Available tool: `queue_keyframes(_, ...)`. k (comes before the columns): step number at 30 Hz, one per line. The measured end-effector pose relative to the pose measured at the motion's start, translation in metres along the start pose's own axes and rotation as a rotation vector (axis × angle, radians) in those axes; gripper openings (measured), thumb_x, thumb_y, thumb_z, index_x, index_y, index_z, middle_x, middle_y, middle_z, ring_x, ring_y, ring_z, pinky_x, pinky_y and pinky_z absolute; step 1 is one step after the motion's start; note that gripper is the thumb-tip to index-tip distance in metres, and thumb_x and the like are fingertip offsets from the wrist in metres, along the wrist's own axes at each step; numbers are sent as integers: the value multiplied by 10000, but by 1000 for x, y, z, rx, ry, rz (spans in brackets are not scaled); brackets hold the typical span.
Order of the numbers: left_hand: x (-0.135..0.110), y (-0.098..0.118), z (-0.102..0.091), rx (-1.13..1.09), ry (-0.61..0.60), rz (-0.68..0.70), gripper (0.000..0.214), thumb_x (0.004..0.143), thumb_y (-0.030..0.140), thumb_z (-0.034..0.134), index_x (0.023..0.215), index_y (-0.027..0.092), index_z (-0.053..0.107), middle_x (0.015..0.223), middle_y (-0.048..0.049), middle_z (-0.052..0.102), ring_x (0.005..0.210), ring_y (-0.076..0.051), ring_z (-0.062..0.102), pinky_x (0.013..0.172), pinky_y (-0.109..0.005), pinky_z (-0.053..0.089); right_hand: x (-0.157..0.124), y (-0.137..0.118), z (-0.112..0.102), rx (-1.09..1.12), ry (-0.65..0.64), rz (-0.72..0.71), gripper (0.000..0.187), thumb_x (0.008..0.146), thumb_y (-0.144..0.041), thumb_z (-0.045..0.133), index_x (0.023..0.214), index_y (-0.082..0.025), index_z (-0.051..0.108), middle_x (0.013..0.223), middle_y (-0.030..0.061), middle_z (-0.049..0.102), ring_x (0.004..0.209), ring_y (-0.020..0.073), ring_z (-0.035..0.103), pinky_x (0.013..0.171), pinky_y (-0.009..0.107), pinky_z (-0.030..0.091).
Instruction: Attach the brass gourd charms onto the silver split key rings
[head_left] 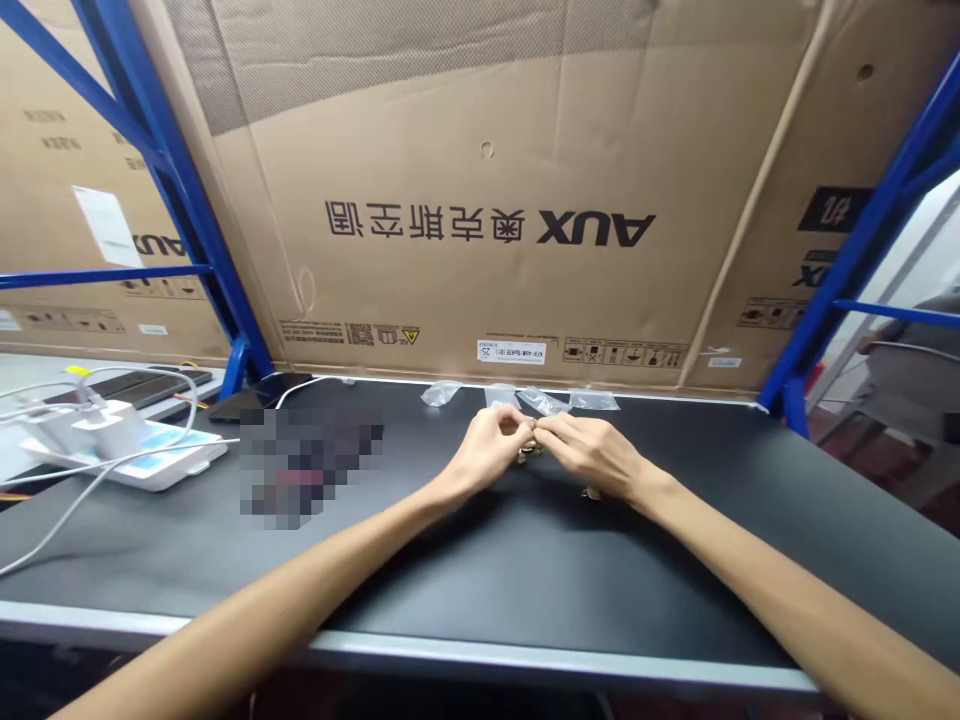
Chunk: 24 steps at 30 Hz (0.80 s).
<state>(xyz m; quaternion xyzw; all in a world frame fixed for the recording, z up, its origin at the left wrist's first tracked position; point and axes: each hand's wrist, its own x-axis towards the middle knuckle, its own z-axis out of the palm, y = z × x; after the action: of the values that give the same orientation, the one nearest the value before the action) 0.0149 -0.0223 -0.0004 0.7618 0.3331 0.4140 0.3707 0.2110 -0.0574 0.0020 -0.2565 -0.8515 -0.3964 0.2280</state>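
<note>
My left hand [491,447] and my right hand [592,452] meet over the middle of the black table [525,560]. Both have their fingers pinched together around a small shiny metal piece [529,440] held between them; it is too small to name. Another tiny metal bit [591,492] lies on the table just under my right wrist. Several small clear plastic bags [540,400] lie right behind the hands, near the cardboard.
A large cardboard box [487,200] printed AUX stands against the table's back edge, between blue rack posts [180,190]. White chargers and cables [105,435] sit at the left, with a dark phone [247,400] and a blurred patch beside them.
</note>
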Motion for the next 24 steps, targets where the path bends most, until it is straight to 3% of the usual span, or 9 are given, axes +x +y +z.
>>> queue_keyframes(3,4,-3,-1,-164,-16,-74,270,838,386,658,738,137,627,766,-50,694,755,-181,685,783,-327,577,1,3,-3,60,-62,54,286,1030,-96,408,1008,-136,690,957,78,758,795,163,696,640,268,477)
queue_keyframes(6,7,-2,-2,-293,-29,-120,270,803,379,707,754,115,675,846,-86,737,827,-205,722,878,-379,585,-1,17,-15,236,-176,375,254,1044,-283,483,1060,-181,715,984,59,773,818,171,709,651,256,459)
queue_keyframes(9,8,1,-4,-300,-50,-132,291,796,389,728,803,98,726,901,-120,761,866,-223,738,910,-399,584,-8,40,-29,391,-432,599,270,1006,-387,532,981,-242,759,884,13,779,770,178,702,658,266,443)
queue_keyframes(12,7,2,-4,-275,-75,-129,302,806,401,727,827,100,750,919,-128,770,870,-221,742,902,-381,587,-17,58,-35,476,-689,696,269,937,-420,591,864,-247,783,805,17,767,725,191,686,626,275,428)
queue_keyframes(14,7,1,-4,-269,-96,-127,304,806,404,731,837,103,757,913,-128,775,874,-223,743,896,-370,586,-21,61,-33,463,-786,735,289,909,-452,602,829,-252,794,781,32,760,715,205,680,614,288,418)
queue_keyframes(20,7,0,-4,-267,-104,-114,256,781,363,750,815,110,750,897,-126,783,881,-237,748,900,-382,586,-20,52,-23,421,-756,723,156,879,-354,645,855,-271,775,815,8,763,773,204,687,656,285,410)
queue_keyframes(24,8,-1,-3,-266,-96,-147,237,760,345,751,790,111,732,891,-135,783,916,-263,753,915,-405,582,-20,53,-20,390,-735,645,186,923,-266,594,853,-269,765,793,7,752,798,205,687,667,282,401)
